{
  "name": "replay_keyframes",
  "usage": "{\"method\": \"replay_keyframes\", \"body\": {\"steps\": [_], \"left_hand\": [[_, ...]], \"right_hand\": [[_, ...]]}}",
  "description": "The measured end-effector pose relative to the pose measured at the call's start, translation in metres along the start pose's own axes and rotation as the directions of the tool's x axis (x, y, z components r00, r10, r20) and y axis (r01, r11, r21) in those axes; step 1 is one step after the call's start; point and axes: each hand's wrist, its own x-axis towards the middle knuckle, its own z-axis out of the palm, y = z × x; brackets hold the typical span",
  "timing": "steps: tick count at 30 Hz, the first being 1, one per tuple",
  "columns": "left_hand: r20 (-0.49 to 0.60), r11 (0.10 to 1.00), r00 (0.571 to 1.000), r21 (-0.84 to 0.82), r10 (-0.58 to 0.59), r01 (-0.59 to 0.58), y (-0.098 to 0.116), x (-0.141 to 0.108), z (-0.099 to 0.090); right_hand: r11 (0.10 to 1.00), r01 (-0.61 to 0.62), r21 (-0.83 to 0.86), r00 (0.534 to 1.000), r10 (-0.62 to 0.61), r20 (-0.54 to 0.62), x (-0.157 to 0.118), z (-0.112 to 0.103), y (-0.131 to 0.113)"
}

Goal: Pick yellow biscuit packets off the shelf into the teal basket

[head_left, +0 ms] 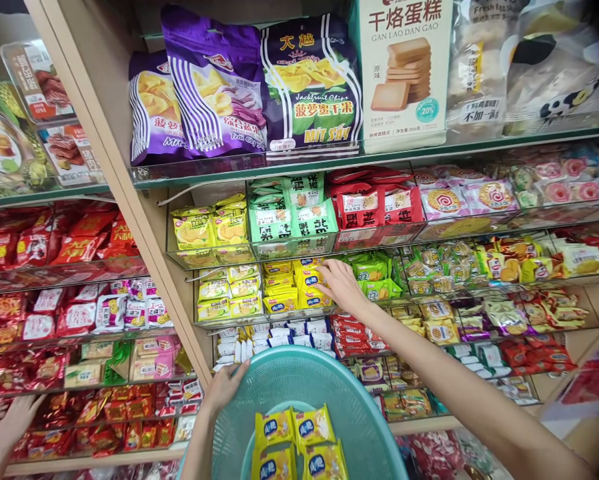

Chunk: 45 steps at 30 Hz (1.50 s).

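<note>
Over here, the person's left hand [225, 385] has a closed grip on the far-left rim of a round teal plastic basin [372, 417], its wall finely perforated. Glossy yellow packets [274, 428], squarish and printed with blue labels, lie toward its near edge. The right hand [343, 285] reaches to matching shelf packets [313, 297] near the left end of a clear-fronted row, fingers bent and partly spread; I can't tell whether that grip has hold of one. Along the upper shelf's [324, 164] front edge, I read "Jackfruit Chips" on a crinkly bag [312, 87] and "GAN LAO DAN GAO" on a box [404, 73].
</note>
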Motion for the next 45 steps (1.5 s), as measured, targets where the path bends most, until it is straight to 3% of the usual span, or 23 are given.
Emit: {"method": "replay_keyframes", "body": {"steps": [21, 34, 37, 41, 43, 45], "left_hand": [[0.005, 1.0, 1.0, -0.025, -0.005, 0.005, -0.003, 0.001, -0.001], [0.007, 0.999, 1.0, -0.033, -0.008, 0.008, 0.0, 0.0, -0.003], [0.004, 1.0, 1.0, -0.022, -0.017, 0.017, 0.002, 0.0, -0.004], [0.009, 1.0, 1.0, 0.007, -0.009, 0.009, 0.005, 0.002, -0.002], [0.002, 1.0, 1.0, 0.019, -0.013, 0.013, 0.005, 0.004, -0.001], [-0.002, 1.0, 1.0, 0.016, -0.016, 0.016, 0.005, 0.004, 0.0]], "right_hand": [[0.991, 0.11, 0.075, 0.99, -0.115, 0.076, 0.01, -0.006, 0.013], [0.986, 0.121, 0.117, 0.992, -0.123, 0.005, 0.011, -0.025, 0.009], [0.978, 0.133, 0.159, 0.991, -0.13, -0.025, 0.004, -0.042, -0.002], [0.934, 0.137, 0.329, 0.99, -0.138, -0.019, -0.018, -0.063, -0.037], [0.863, 0.1, 0.496, 0.988, -0.145, 0.053, -0.036, -0.064, -0.06], [0.754, -0.028, 0.656, 0.967, -0.146, 0.209, -0.057, -0.056, -0.082]]}}
